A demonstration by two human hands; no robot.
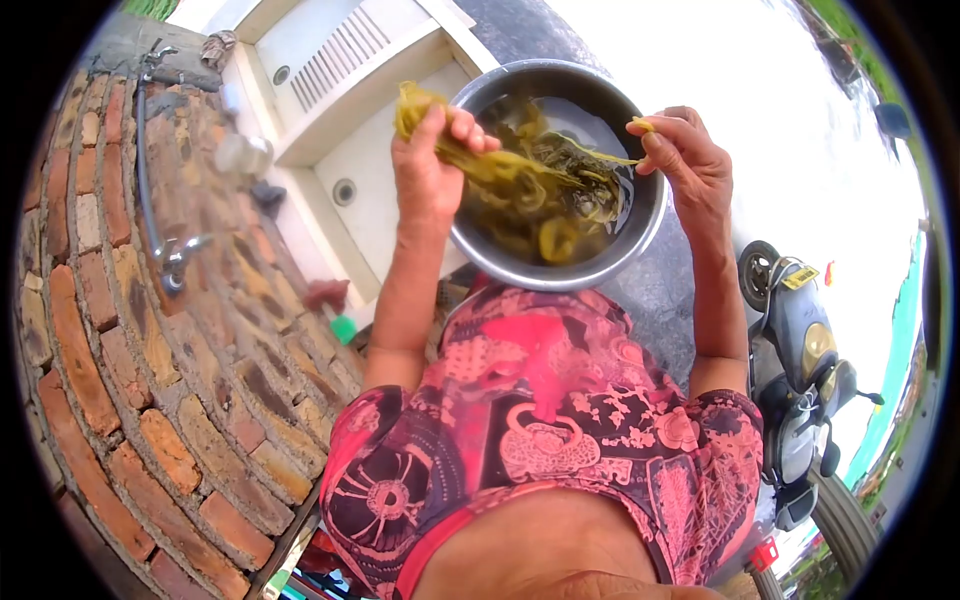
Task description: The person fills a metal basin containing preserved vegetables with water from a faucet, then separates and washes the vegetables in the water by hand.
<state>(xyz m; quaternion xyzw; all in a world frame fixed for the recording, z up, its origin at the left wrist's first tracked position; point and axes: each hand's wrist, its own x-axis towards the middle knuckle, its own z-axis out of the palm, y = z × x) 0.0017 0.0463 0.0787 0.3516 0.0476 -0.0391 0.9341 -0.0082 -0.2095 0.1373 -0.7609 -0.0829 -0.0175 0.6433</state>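
My left hand is closed around a bunch of yellow-green pickled leafy greens, whose dark leaf ends hang over a metal basin. Between the thumb and fingers of my right hand is the tip of one thin strand, stretched from the bunch above the basin's right side. More greens lie in murky water inside the basin. Both hands are above its rim, left and right.
A pale two-part sink with drains adjoins the basin on the left. Beyond it runs a brick wall with a tap and hose. A parked scooter stands at the right. A green object sits by the sink's corner.
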